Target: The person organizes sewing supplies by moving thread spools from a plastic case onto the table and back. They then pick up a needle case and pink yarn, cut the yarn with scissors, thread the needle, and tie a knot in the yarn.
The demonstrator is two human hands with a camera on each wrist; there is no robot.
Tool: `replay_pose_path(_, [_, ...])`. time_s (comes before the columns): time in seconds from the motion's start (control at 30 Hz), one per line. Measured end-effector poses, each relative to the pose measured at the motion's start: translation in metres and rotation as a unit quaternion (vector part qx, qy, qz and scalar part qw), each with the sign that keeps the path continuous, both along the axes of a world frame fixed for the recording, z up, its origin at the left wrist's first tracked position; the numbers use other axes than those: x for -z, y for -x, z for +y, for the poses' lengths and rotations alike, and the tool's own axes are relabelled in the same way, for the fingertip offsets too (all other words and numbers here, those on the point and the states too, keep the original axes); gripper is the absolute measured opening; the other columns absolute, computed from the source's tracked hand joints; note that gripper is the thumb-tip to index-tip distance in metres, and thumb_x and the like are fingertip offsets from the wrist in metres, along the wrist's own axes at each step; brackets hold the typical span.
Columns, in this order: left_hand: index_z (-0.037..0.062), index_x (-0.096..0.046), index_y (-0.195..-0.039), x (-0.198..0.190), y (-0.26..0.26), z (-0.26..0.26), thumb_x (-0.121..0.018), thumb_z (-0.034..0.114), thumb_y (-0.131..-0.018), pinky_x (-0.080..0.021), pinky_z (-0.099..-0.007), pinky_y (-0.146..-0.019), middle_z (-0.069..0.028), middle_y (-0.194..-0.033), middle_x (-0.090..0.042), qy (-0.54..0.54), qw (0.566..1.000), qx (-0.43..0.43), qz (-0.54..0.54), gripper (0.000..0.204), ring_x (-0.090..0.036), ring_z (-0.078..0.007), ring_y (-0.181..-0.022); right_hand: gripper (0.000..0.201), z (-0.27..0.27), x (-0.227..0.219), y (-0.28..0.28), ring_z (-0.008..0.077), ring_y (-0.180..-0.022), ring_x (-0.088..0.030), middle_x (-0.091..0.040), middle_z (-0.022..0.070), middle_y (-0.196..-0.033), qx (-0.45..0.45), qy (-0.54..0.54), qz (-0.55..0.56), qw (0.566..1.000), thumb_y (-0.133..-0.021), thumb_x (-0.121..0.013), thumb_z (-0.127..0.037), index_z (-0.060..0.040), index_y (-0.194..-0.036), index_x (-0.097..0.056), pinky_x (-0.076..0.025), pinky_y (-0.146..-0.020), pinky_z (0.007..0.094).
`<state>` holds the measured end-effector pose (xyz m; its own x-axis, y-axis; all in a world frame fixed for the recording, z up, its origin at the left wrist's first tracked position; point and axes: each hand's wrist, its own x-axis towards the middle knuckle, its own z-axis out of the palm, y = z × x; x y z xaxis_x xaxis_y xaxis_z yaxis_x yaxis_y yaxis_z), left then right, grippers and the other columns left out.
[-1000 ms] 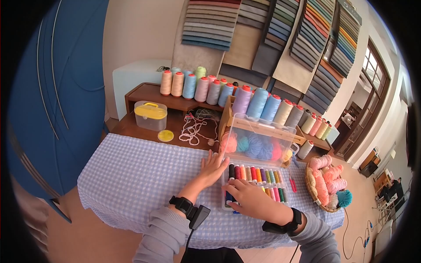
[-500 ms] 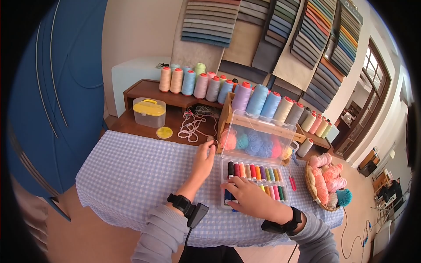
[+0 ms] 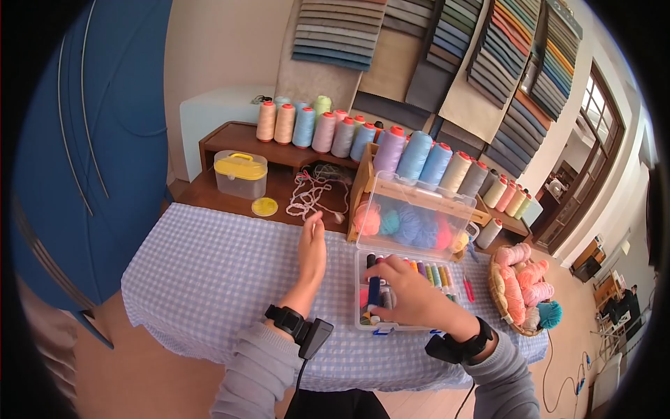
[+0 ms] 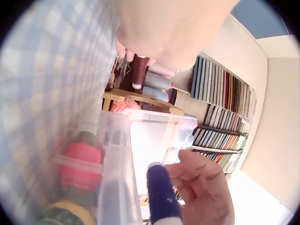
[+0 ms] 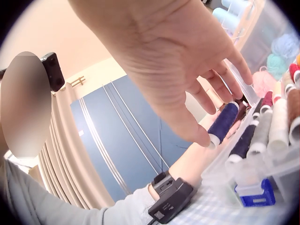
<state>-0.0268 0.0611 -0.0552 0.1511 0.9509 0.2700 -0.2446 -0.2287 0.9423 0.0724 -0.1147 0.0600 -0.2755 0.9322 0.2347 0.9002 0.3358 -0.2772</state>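
Note:
My right hand (image 3: 412, 293) pinches a navy blue thread spool (image 5: 223, 123) between thumb and fingertips, above the left end of the clear thread case (image 3: 358, 293). Rows of small coloured spools lie in that case, partly hidden under the hand. My left hand (image 3: 312, 253) is held over the checked cloth to the left of the case. In the left wrist view its fingers hold a dark brown thread spool (image 4: 139, 72), which the hand hides in the head view. The case's clear lid (image 3: 412, 209) stands raised at the back.
Behind the lid is a wooden rack (image 3: 359, 185) with yarn balls and large thread cones. Right of the case lie red-handled scissors (image 3: 468, 288) and a wicker basket (image 3: 497, 297) of yarn. A yellow-lidded box (image 3: 241, 174) and tangled cord (image 3: 310, 195) sit at the back left.
My right hand has risen from the case's front left compartment with the navy spool. My left hand has moved left, away from the case's lid.

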Motion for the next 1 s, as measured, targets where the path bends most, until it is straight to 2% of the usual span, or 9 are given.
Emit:
replay_pose_path(0.07, [0.0020, -0.045, -0.123, -0.002, -0.003, 0.000, -0.038, 0.025, -0.093, -0.031, -0.0320, -0.098, -0.0146, -0.125, -0.046, -0.011, 0.998, -0.029, -0.046, 0.039, -0.044, -0.0245, -0.114, 0.048, 0.004, -0.009, -0.004, 0.0308, -0.092, -0.050, -0.045, 0.0144, -0.095, 0.018, -0.006, 0.031, 0.999, -0.062, -0.071, -0.009, -0.0071, -0.105, -0.049, -0.044, -0.077, 0.0361])
replay_pose_path(0.1, [0.0024, -0.031, -0.134, -0.003, -0.001, 0.005, -0.037, 0.032, -0.092, -0.023, -0.0344, -0.104, -0.0160, -0.136, -0.032, -0.038, 0.999, 0.010, 0.000, 0.051, -0.031, -0.0272, -0.125, 0.048, 0.006, -0.012, -0.006, 0.0307, -0.093, -0.050, -0.046, 0.0139, -0.096, 0.026, -0.003, 0.028, 0.999, -0.062, -0.071, -0.008, -0.0068, -0.104, -0.049, -0.044, -0.077, 0.0359])
replay_pose_path(0.13, [0.0024, -0.031, -0.134, -0.004, -0.001, 0.004, -0.037, 0.032, -0.092, -0.023, -0.0344, -0.104, -0.0160, -0.136, -0.032, -0.037, 0.999, 0.011, -0.001, 0.051, -0.031, -0.0272, -0.125, 0.048, 0.009, -0.014, -0.009, 0.0307, -0.093, -0.050, -0.046, 0.0139, -0.096, 0.027, -0.002, 0.027, 0.999, -0.062, -0.071, -0.008, -0.0068, -0.104, -0.049, -0.044, -0.077, 0.0359])
replay_pose_path(0.23, [0.0026, -0.013, -0.139, -0.005, -0.005, 0.006, -0.032, 0.051, -0.089, -0.008, -0.0404, -0.107, -0.0195, -0.144, -0.011, -0.060, 0.992, 0.075, 0.084, 0.072, -0.003, -0.0330, -0.134, 0.050, 0.023, -0.009, -0.021, 0.0301, -0.097, -0.049, -0.045, 0.0127, -0.104, 0.027, 0.051, 0.013, 0.998, -0.066, -0.071, -0.013, -0.0064, -0.110, -0.048, -0.042, -0.083, 0.0342])
replay_pose_path(0.43, [0.0043, -0.001, -0.140, -0.005, -0.011, -0.003, -0.029, 0.064, -0.084, -0.003, -0.0494, -0.105, -0.0257, -0.143, -0.006, -0.067, 0.970, 0.153, 0.179, 0.087, 0.003, -0.0382, -0.134, 0.050, 0.046, 0.011, -0.029, 0.0319, -0.096, -0.050, -0.045, 0.0147, -0.104, 0.005, 0.027, 0.024, 0.999, -0.064, -0.072, -0.011, -0.0059, -0.108, -0.049, -0.044, -0.080, 0.0358])
replay_pose_path(0.5, [0.0067, 0.005, -0.140, -0.002, -0.013, -0.002, -0.032, 0.069, -0.080, 0.000, -0.0553, -0.103, -0.0289, -0.142, -0.006, -0.083, 0.952, 0.181, 0.231, 0.094, 0.004, -0.0395, -0.133, 0.049, 0.047, 0.014, -0.029, 0.0307, -0.104, -0.048, -0.044, 0.0130, -0.111, 0.023, 0.056, 0.018, 0.998, -0.069, -0.071, -0.016, -0.0084, -0.112, -0.048, -0.041, -0.087, 0.0344])
replay_pose_path(0.83, [0.0050, 0.005, -0.140, 0.007, -0.013, -0.007, -0.046, 0.062, -0.078, 0.000, -0.0513, -0.104, -0.0299, -0.141, -0.008, -0.112, 0.931, 0.194, 0.289, 0.098, 0.000, -0.0402, -0.133, 0.043, 0.007, -0.004, -0.033, 0.0311, -0.094, -0.053, -0.046, 0.0138, -0.109, 0.031, 0.050, 0.024, 0.998, -0.075, -0.065, -0.017, -0.0044, -0.112, -0.049, -0.044, -0.080, 0.0353])
replay_pose_path(0.93, [0.0042, 0.004, -0.140, 0.003, -0.011, -0.007, -0.055, 0.063, -0.072, -0.002, -0.0502, -0.105, -0.0327, -0.139, -0.009, -0.121, 0.937, 0.195, 0.264, 0.107, -0.002, -0.0413, -0.133, 0.041, -0.011, -0.007, -0.041, 0.0313, -0.095, -0.053, -0.046, 0.0143, -0.110, 0.050, 0.031, -0.019, 0.998, -0.076, -0.064, -0.019, -0.0047, -0.111, -0.049, -0.044, -0.081, 0.0361])
replay_pose_path(1.0, [0.0043, 0.004, -0.140, -0.001, -0.005, -0.008, -0.063, 0.064, -0.064, -0.002, -0.0493, -0.105, -0.0354, -0.138, -0.009, -0.097, 0.921, 0.251, 0.283, 0.117, -0.003, -0.0426, -0.132, 0.040, -0.022, -0.010, -0.046, 0.0327, -0.097, -0.052, -0.046, 0.0146, -0.111, 0.068, 0.051, -0.040, 0.996, -0.076, -0.064, -0.019, -0.0047, -0.111, -0.050, -0.043, -0.082, 0.0374])
